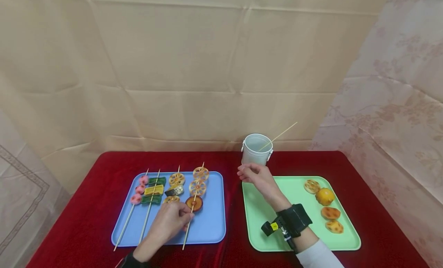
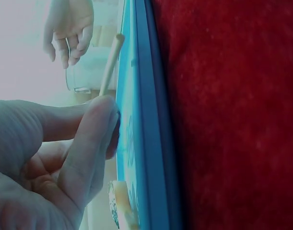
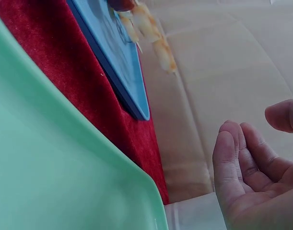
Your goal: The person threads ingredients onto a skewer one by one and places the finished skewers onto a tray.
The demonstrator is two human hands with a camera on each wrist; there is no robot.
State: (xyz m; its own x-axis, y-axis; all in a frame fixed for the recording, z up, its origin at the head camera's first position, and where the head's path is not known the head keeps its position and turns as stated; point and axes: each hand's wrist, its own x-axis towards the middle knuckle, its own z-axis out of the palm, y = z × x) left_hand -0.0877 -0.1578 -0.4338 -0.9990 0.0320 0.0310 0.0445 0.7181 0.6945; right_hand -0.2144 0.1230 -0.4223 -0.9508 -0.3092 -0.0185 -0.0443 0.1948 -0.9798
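Note:
My left hand pinches the bare lower stick of a skewer between thumb and fingers. Two lotus root slices and a brown round slice are threaded on that skewer, over the right part of the blue tray. From close up, the left wrist view shows the stick's end poking out past the fingertips. Over the far left corner of the green tray, in front of a white bucket, my right hand hovers with relaxed fingers and nothing in them.
Left of the held skewer lie a pink-ball skewer, a green-and-yellow skewer and a lotus-slice skewer. Several loose food pieces, including a yellow ball, line the green tray's right side. One bare stick leans in the bucket.

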